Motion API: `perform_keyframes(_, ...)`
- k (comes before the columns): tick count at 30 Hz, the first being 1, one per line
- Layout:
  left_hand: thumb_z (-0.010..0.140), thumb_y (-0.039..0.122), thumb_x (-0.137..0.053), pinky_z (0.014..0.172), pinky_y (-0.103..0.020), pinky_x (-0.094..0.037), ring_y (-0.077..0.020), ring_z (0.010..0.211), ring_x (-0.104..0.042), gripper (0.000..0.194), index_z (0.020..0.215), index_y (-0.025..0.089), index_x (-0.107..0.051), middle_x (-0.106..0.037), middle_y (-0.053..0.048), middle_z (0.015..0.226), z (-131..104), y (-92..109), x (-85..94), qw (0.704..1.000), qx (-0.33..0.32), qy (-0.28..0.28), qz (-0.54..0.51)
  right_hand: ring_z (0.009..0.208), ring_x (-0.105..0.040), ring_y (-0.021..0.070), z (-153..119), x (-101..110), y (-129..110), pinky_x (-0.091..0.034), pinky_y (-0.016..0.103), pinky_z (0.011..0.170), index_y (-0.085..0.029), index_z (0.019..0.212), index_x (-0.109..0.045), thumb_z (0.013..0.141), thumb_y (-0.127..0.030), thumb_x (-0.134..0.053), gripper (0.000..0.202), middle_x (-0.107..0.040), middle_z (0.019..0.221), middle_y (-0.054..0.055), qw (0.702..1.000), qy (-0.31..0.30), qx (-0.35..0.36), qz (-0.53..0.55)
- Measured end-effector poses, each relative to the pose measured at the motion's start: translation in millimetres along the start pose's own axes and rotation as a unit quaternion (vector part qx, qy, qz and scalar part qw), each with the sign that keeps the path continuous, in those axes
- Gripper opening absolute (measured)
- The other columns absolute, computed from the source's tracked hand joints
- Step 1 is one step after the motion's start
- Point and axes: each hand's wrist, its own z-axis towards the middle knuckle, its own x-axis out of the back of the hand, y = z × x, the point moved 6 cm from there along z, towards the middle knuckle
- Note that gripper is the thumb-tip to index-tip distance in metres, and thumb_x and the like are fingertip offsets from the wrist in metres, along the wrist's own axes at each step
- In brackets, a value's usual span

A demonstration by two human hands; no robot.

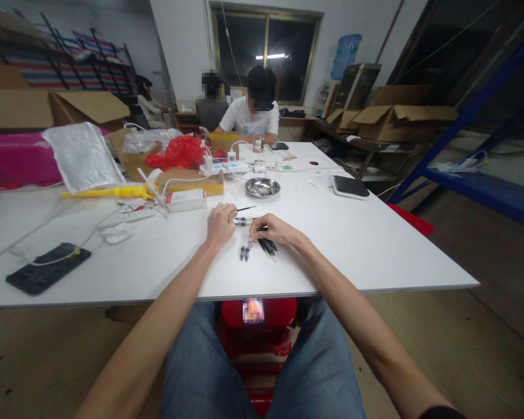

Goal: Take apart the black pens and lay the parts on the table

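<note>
My left hand (221,224) is closed around a thin black pen refill (247,208), whose dark tip points right. Just beneath that refill, a few pen parts (243,222) lie crosswise on the table between my hands. My right hand (271,229) is pinched shut, its fingertips at the upper end of a clear pen barrel (249,249). Other clear barrels with dark ends (243,254) lie next to it, pointing toward me. Under and beside my right hand rests a small bunch of black pen pieces (268,247), partly hidden by the fingers.
Beyond my hands sits a round metal dish (262,187) with small items inside. A white box (186,200), a power strip (227,167) and a red bag (177,152) are at the left. A phone (48,267) lies near the edge. A person (253,113) sits across the table (375,256).
</note>
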Motion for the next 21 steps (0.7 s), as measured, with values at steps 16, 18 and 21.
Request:
perform_keyframes(16, 0.091, 0.015, -0.046, 0.076, -0.035, -0.041, -0.0234, 0.085, -0.058, 0.019, 0.075, 0.023, -0.054, -0.064, -0.005, 0.079, 1, 1, -1.8, 0.999, 0.005, 0.009, -0.036, 0.080, -0.062, 0.0161, -13, 38, 9, -0.043, 0.025, 0.077, -0.014, 0.094, -0.076, 0.088, -0.010, -0.055, 0.022, -0.075, 0.093, 0.007, 0.944, 0.114, -0.137, -0.277)
perform_keyframes(18, 0.092, 0.016, -0.047, 0.076, -0.035, -0.041, -0.0233, 0.084, -0.058, 0.019, 0.076, 0.023, -0.055, -0.064, -0.005, 0.079, 1, 3, -2.6, 0.999, -0.004, 0.010, -0.049, 0.080, -0.062, 0.0167, -18, 44, 13, -0.041, 0.025, 0.075, -0.015, 0.096, -0.075, 0.087, -0.009, -0.054, 0.024, -0.075, 0.093, 0.009, 0.917, 0.125, -0.202, -0.321)
perform_keyframes(21, 0.092, 0.017, -0.047, 0.079, -0.036, -0.042, -0.0236, 0.085, -0.057, 0.019, 0.076, 0.022, -0.056, -0.064, -0.005, 0.078, 1, 6, -3.8, 0.997, -0.024, 0.013, -0.069, 0.076, -0.061, 0.0172, -22, 46, 14, -0.041, 0.026, 0.072, -0.016, 0.098, -0.075, 0.085, -0.011, -0.055, 0.024, -0.074, 0.093, 0.010, 0.892, 0.115, -0.255, -0.355)
